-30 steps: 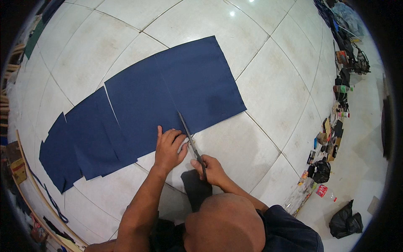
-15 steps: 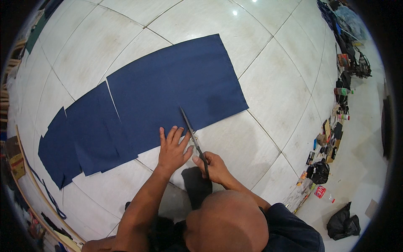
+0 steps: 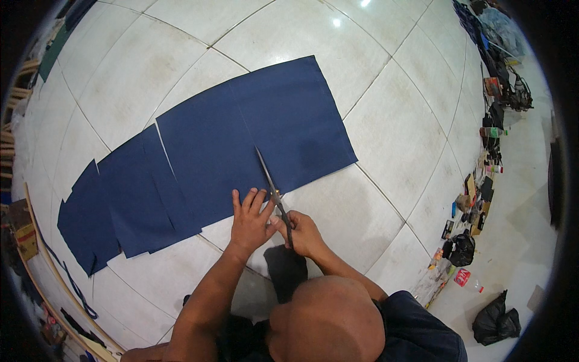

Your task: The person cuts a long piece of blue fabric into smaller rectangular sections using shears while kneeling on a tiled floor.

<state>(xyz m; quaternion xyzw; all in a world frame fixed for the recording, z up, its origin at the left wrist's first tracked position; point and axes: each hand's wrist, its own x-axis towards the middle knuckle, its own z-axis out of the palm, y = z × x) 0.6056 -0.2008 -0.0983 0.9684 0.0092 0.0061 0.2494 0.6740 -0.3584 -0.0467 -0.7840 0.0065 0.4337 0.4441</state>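
Note:
A large piece of dark blue cloth lies flat on the tiled floor, several slits and stepped edges along its left part. From its near edge, long dark scissors reach onto the cloth, blades pointing away from me. My right hand is closed round their handles, just off the near edge. Beside the blades, my left hand rests with fingers spread, fingertips on the cloth's near edge and the thumb close to the scissors. A faint line runs across the cloth beyond the scissor tip.
Pale tiles surround the cloth. Along the right lie small boxes and odds and ends, a black plastic bag, a bottle with a red label and another black bag. A curved wooden strip runs along the left.
The scissors have moved a little farther onto the cloth, with my right hand following toward my left hand. The left hand stays spread at the edge. The whole view has shifted slightly.

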